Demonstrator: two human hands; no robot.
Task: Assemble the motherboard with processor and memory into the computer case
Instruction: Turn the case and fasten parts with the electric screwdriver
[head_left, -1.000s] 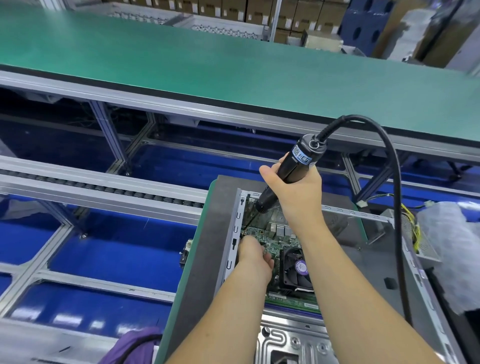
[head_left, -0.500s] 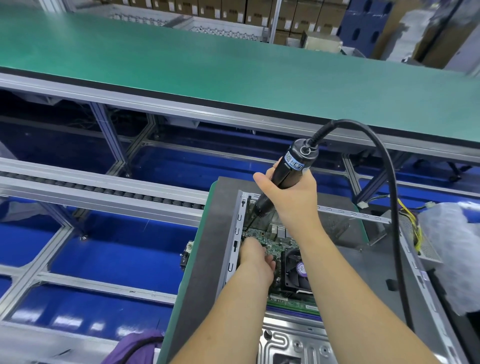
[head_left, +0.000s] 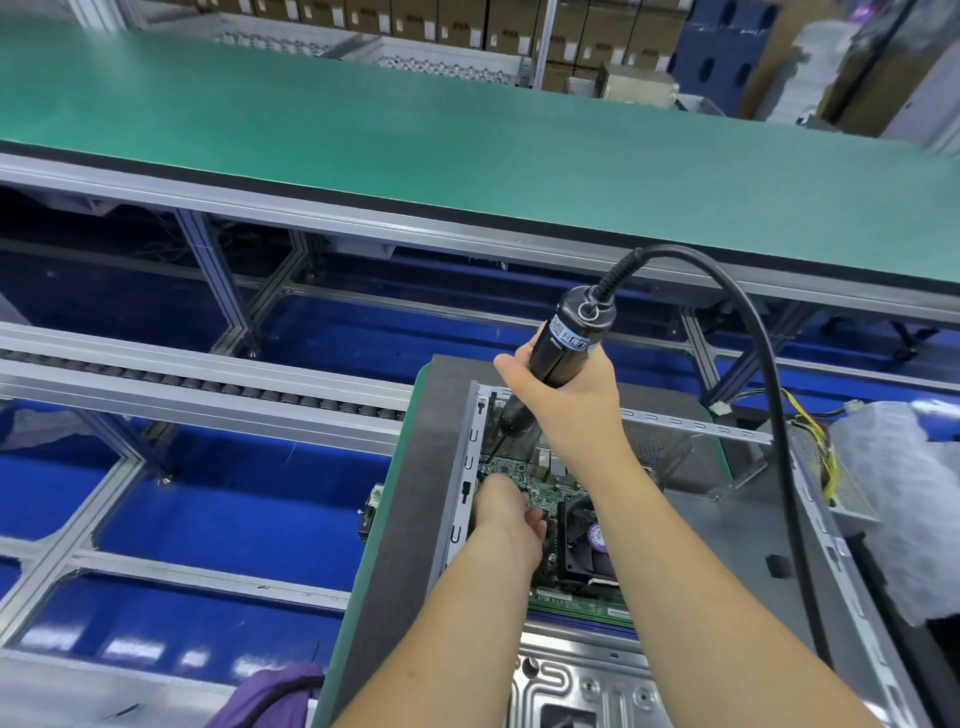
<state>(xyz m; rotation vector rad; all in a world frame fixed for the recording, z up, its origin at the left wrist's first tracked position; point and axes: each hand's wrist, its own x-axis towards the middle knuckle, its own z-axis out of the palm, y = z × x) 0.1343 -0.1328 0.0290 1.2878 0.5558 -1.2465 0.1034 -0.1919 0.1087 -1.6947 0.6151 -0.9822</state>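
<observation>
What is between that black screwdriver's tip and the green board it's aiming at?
Nothing visible. The right hand holds the electric screwdriver with its bit angled down to the motherboard's far left corner. The left hand rests on the board beside that spot, not across it.

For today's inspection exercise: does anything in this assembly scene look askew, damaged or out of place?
Nothing stands out. The motherboard lies flat in the computer case; the right hand grips the electric screwdriver at its far left corner, and the left hand rests on the board.

Glossy black plastic screwdriver (head_left: 563, 348) at centre, smooth rubbery cable (head_left: 769, 374), bare stamped-metal computer case (head_left: 587, 686) at 6 o'clock, matt green bench top (head_left: 467, 135) at 12 o'clock, brushed aluminium rails (head_left: 182, 374) at 9 o'clock.
</observation>
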